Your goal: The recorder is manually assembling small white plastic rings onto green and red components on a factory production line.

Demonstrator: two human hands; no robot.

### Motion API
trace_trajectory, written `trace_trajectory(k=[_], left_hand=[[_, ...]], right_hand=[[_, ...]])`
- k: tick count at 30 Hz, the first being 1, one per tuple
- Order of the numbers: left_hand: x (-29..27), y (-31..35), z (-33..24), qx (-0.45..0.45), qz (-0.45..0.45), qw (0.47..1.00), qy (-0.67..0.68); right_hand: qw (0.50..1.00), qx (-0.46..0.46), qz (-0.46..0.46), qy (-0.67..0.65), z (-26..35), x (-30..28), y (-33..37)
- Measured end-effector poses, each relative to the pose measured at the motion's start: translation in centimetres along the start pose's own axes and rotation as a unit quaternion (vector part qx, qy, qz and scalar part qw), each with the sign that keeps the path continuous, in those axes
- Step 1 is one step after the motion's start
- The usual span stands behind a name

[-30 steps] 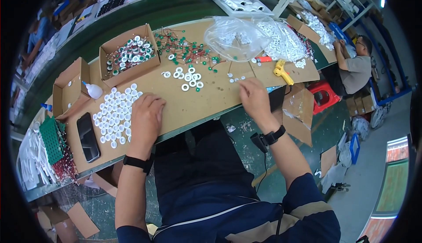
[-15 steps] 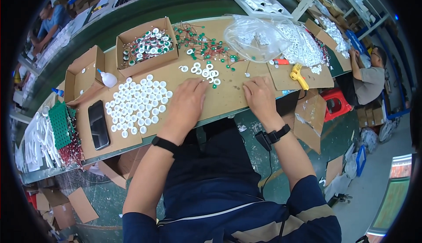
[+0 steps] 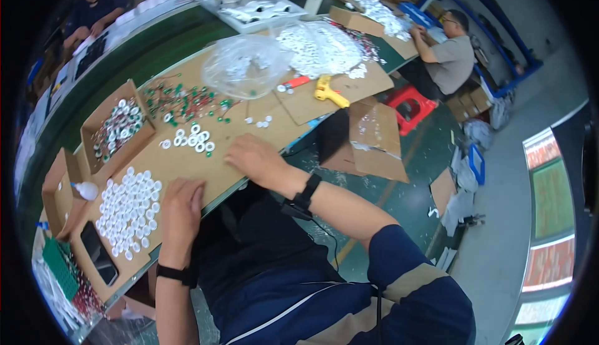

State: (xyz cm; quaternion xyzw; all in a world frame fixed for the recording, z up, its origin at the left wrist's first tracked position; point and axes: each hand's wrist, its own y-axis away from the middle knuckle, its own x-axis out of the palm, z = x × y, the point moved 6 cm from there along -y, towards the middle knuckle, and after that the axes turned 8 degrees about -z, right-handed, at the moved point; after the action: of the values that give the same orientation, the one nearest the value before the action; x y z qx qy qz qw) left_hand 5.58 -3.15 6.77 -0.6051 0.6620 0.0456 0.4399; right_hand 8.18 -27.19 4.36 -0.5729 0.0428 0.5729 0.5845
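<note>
My left hand [image 3: 182,211] rests on the front of the cardboard-covered bench, beside a spread of small round white caps [image 3: 128,211]. Its fingers are bent with the tips partly hidden, the thumb is a little apart, and I see nothing held. My right hand [image 3: 259,161] lies near the bench's front edge, palm down, fingers loosely stretched and nothing in them. Beyond the hands is a small group of white rings [image 3: 193,138]. Small green discs with thin red wires [image 3: 193,103] lie tangled behind it.
A cardboard box [image 3: 121,151] holds white and green wired parts; another box [image 3: 55,204] stands beside a white squeeze bottle [image 3: 85,190]. A black phone [image 3: 98,252], a clear plastic bag [image 3: 246,67], a white heap [image 3: 321,48] and a yellow pistol-shaped tool [image 3: 331,92] lie around. A co-worker [image 3: 449,55] sits right.
The view has swung to the right, so the bench appears shifted left and tilted. Both hands stay at the bench's front edge, and the left is now nearer the white caps.
</note>
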Motion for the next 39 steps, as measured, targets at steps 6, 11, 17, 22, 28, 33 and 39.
trace_trajectory(k=[6, 11, 17, 22, 28, 33, 39], left_hand=[[-0.4, 0.9, 1.2, 0.011, -0.081, 0.995, -0.053], [0.5, 0.6, 0.9, -0.021, -0.098, 0.991, -0.085], [-0.6, 1.6, 1.0, -0.033, -0.076, 0.992, -0.097], [-1.2, 2.1, 1.2, -0.038, -0.044, 0.997, -0.05], [-1.4, 2.4, 1.4, -0.033, -0.063, 0.997, -0.032], [-1.3, 2.2, 1.5, -0.028, -0.064, 0.997, -0.016], [-1.0, 2.1, 1.8, -0.058, -0.052, 0.997, 0.005]], right_hand=[[0.999, -0.039, 0.02, 0.028, 0.0, 0.4, -0.9], [0.994, 0.097, 0.033, -0.047, -1.5, -2.3, -0.7], [0.975, 0.175, 0.102, -0.093, -0.1, -1.9, -0.9], [0.981, 0.144, 0.118, -0.055, -0.5, -1.7, -1.5], [0.969, 0.184, 0.131, -0.096, 0.4, -1.1, -1.8], [0.943, 0.236, 0.137, -0.188, 2.8, -0.2, -2.2], [0.948, 0.203, 0.153, -0.193, 5.3, 2.1, -3.2]])
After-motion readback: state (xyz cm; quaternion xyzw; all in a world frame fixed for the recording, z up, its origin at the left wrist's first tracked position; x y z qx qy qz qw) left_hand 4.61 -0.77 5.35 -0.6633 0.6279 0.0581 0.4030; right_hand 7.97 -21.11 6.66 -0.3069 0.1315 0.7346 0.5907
